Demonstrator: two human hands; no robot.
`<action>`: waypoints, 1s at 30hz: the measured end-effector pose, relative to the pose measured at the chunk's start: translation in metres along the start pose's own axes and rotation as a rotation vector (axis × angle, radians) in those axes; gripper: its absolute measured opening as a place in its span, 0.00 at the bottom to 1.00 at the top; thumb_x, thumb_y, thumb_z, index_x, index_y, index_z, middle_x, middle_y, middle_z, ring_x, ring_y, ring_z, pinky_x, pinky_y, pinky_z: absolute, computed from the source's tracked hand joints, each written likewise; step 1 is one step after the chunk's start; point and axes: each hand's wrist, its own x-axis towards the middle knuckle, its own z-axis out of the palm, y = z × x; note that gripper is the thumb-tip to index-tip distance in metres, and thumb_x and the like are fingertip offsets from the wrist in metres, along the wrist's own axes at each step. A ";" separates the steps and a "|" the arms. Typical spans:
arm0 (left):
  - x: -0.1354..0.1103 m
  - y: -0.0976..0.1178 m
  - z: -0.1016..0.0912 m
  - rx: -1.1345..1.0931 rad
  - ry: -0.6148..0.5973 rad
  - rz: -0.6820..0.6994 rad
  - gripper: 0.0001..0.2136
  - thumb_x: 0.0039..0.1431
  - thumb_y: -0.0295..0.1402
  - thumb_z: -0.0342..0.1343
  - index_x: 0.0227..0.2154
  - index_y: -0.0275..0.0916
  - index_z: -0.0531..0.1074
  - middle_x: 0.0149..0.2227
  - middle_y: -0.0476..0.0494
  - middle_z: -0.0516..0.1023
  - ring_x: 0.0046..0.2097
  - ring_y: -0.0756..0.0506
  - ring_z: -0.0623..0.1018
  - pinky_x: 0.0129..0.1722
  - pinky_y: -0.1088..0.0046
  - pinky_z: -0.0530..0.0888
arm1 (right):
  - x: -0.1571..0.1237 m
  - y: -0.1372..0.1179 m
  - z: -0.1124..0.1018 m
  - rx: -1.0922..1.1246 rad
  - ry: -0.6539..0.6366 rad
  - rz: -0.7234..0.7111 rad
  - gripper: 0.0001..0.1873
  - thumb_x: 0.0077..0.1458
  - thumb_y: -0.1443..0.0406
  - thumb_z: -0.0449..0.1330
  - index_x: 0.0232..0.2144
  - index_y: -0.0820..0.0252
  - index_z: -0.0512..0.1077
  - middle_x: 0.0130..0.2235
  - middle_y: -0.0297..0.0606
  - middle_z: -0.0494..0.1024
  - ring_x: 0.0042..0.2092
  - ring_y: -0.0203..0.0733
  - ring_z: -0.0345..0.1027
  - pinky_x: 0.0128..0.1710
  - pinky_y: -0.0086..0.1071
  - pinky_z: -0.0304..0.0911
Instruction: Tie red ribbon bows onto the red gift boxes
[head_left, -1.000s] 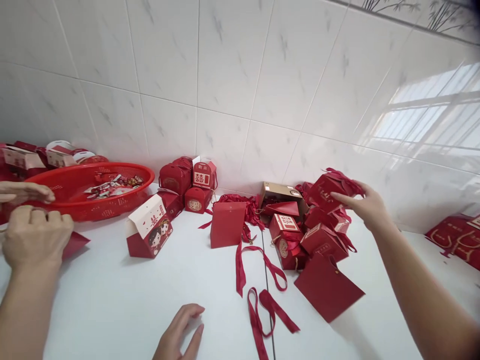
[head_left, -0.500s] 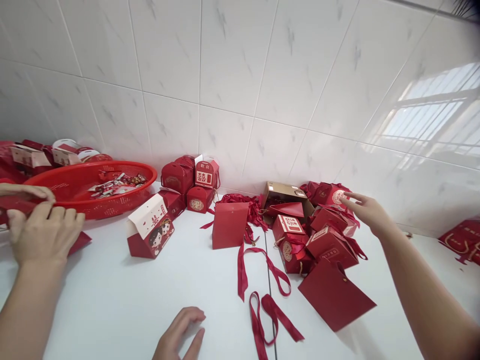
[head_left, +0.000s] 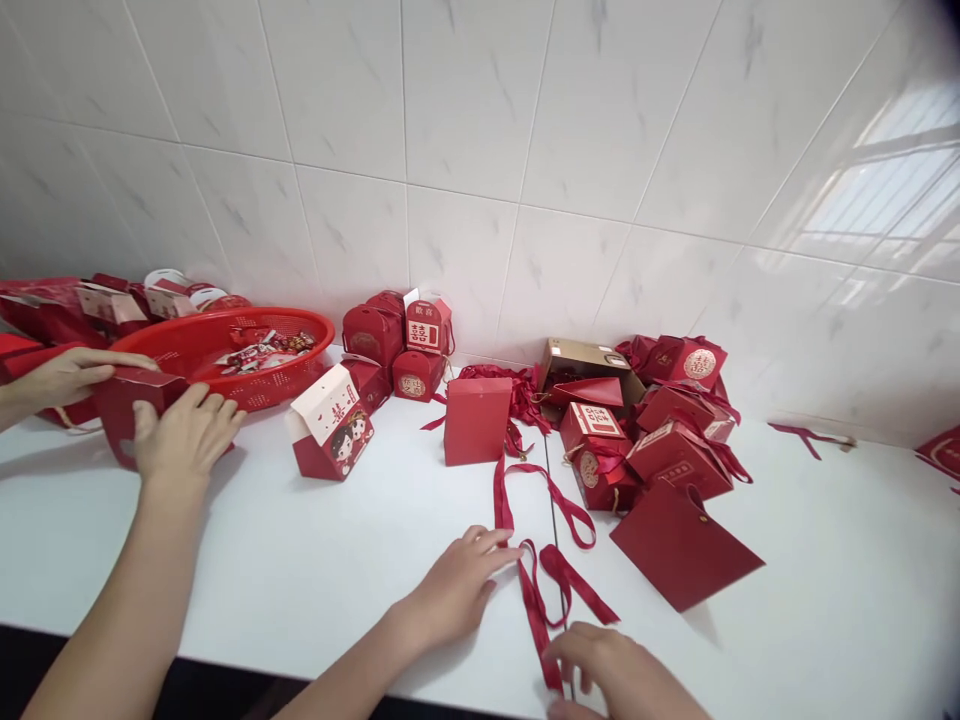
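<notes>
At table edge, left hand (head_left: 457,590) spread, right hand (head_left: 619,675) pinching ribbon (head_left: 536,600); a tug risks tangling its loops.

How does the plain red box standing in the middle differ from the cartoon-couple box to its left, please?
The plain red box stands upright and is solid red; the cartoon-couple box leans tilted, with a white printed top flap and two cartoon figures on its front. The plain red box sits against a red ribbon; the cartoon-couple box stands clear of it. Both rest on the white table.

Both hands, left (head_left: 454,590) and right (head_left: 619,675), on a red ribbon (head_left: 536,600) near red boxes (head_left: 652,440).
</notes>
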 end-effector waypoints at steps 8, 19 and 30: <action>0.008 0.003 0.029 0.063 0.162 -0.126 0.13 0.62 0.23 0.44 0.27 0.39 0.72 0.33 0.43 0.75 0.39 0.43 0.72 0.40 0.65 0.73 | 0.016 0.015 0.100 0.762 -0.056 0.117 0.23 0.51 0.49 0.61 0.41 0.61 0.76 0.34 0.42 0.77 0.30 0.39 0.71 0.26 0.27 0.63; -0.025 -0.003 0.025 0.038 0.273 -0.247 0.14 0.60 0.23 0.45 0.46 0.37 0.71 0.39 0.40 0.76 0.42 0.40 0.75 0.44 0.59 0.73 | 0.034 0.024 0.114 0.919 0.503 0.112 0.21 0.53 0.50 0.62 0.40 0.60 0.75 0.35 0.42 0.77 0.33 0.44 0.74 0.34 0.37 0.73; -0.051 0.028 0.007 -0.103 0.233 -0.139 0.07 0.61 0.28 0.48 0.32 0.41 0.72 0.36 0.43 0.74 0.41 0.43 0.76 0.44 0.66 0.74 | 0.038 0.001 0.088 0.374 0.525 -0.320 0.22 0.63 0.65 0.52 0.58 0.50 0.65 0.60 0.44 0.67 0.62 0.49 0.59 0.60 0.49 0.59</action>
